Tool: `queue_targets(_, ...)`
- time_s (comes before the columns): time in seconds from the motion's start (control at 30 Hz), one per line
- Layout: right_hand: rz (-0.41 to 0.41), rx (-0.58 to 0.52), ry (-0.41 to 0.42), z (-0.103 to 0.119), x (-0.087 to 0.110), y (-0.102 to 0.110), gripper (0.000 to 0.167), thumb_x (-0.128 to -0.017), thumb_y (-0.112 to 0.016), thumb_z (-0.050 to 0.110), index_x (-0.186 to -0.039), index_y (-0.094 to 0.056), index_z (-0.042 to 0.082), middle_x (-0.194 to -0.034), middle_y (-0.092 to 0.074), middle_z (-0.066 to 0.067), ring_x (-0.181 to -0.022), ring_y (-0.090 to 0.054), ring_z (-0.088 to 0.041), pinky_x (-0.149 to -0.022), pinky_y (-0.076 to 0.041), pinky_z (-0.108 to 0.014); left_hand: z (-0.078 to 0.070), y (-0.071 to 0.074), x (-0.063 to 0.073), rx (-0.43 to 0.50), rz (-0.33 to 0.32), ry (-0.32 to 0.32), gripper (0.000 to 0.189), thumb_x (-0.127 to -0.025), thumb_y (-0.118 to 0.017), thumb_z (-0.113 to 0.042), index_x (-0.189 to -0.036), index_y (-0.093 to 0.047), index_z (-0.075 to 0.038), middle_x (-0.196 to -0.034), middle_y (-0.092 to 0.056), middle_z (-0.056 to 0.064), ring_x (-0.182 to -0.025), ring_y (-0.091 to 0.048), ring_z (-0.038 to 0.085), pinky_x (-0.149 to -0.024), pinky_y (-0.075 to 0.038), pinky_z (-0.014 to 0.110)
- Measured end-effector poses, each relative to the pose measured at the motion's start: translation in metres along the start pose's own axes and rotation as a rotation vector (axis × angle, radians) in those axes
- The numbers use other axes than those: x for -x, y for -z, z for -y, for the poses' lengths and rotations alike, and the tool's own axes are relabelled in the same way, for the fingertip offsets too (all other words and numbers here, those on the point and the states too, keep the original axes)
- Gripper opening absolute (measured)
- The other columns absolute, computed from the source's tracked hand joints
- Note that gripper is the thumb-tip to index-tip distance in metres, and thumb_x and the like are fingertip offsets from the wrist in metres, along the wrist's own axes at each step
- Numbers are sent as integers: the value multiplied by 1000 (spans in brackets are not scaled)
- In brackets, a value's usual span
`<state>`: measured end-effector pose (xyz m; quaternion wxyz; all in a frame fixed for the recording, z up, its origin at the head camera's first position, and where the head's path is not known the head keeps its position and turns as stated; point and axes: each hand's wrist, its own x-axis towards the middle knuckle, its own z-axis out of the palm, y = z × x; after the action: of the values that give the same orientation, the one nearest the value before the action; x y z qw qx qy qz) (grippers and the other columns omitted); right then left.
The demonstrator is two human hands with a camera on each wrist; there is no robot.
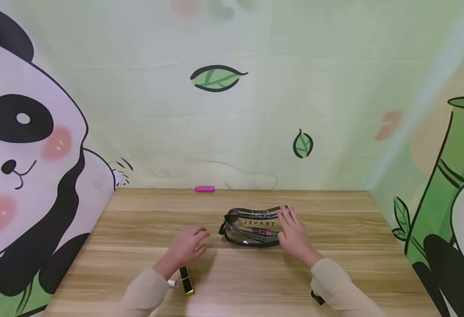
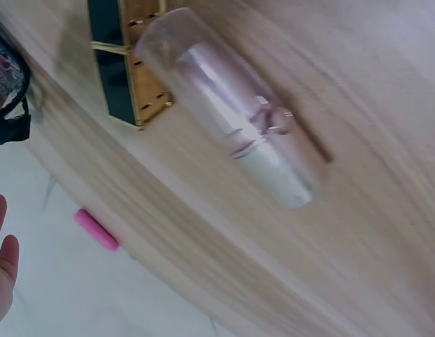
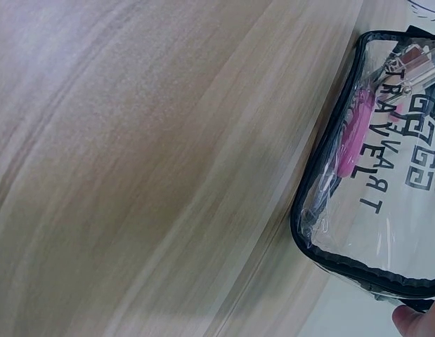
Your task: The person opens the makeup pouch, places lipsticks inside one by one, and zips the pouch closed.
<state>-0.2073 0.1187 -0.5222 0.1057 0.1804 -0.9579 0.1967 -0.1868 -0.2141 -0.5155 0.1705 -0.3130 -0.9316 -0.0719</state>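
A clear pouch (image 1: 251, 238) with black edging and the word TRAVEL lies on the wooden table. Through its wall in the right wrist view, a pink tube (image 3: 355, 133) and other small items show inside. My right hand (image 1: 295, 233) holds the pouch's right end, its fingers over the far side and thumb at the near side. Only its thumb (image 3: 421, 319) shows in the right wrist view, at a pouch corner. My left hand (image 1: 187, 245) hovers left of the pouch, touching nothing, fingers loosely bent. Below its wrist lies a black-and-gold case (image 1: 186, 280).
Beside the case lies a clear tube with a silvery part (image 2: 231, 112), mostly hidden by the left sleeve in the head view. A bright pink tube (image 1: 204, 189) lies at the table's back edge. Behind stands a panda-printed backdrop (image 1: 255, 110).
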Motion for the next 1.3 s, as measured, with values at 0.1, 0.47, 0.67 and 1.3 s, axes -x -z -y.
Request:
queue_targets(0.1,-6,-1,1,0,0,0,56,-78,-43,10,-132,-36,-2,-146,-21,-11,-134,-13,-33,-100,-29,-53,3,-2,6,-1,1,-1,26,-74,-67,-22,-98,-63,-13,-102,-60,5,-97,-56,22,-86,-44,40)
queue_targets(0.47,37,2,-19,0,0,1,57,-79,-41,11,-134,-32,-1,-148,-16,-9,-136,-8,-31,-104,-25,-50,7,-4,26,11,86,47,30,-74,-67,-22,-102,-63,-13,-104,-59,4,-97,-56,22,-84,-45,40)
queue_targets(0.67,36,5,-18,0,0,1,57,-80,-41,11,-134,-32,0,-148,-16,-8,-136,-9,-31,-103,-26,-49,7,-6,34,13,118,64,25,-73,-66,-19,-98,-64,-15,-104,-59,4,-96,-56,23,-80,-46,41)
queue_targets(1.3,17,15,-9,-2,0,-2,56,-79,-42,10,-133,-34,-2,-147,-19,-11,-135,-10,-32,-104,-25,-50,10,-13,56,-3,123,51,24,-66,-62,-10,-89,-66,-18,-94,-62,1,-88,-58,21,-76,-47,38)
